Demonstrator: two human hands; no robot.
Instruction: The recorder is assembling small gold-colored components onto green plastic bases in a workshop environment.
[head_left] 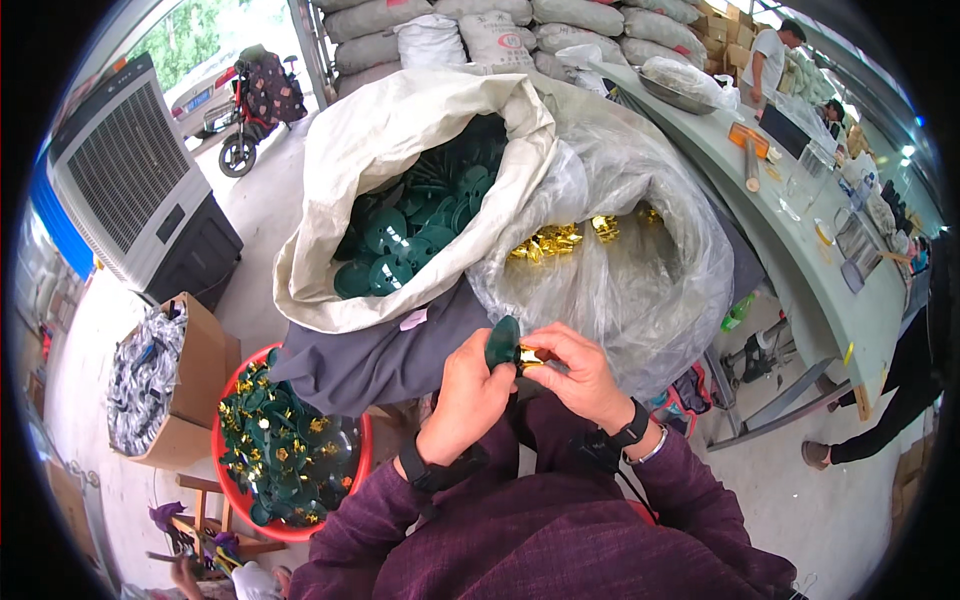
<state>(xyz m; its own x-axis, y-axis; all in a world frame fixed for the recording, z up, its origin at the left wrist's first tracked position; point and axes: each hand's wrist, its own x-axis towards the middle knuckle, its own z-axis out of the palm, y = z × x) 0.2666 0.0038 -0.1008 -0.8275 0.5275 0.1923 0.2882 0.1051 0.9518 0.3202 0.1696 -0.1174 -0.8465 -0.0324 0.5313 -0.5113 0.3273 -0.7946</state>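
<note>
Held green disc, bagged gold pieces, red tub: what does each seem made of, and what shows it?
Green disc: probably plastic, smooth and evenly coloured. Gold pieces: likely metallic foil or coated film, crinkled with bright glints. Red tub: seemingly plastic; smooth, uniformly coloured rim.

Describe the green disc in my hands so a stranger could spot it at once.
Find the big off-white sack holding green pieces, then look below it, slightly right, at your hands. Your left hand holds the green disc on edge, beside a gold piece that your right hand pinches. Unlike similar pieces in the sack and red tub, this one is held.
</note>
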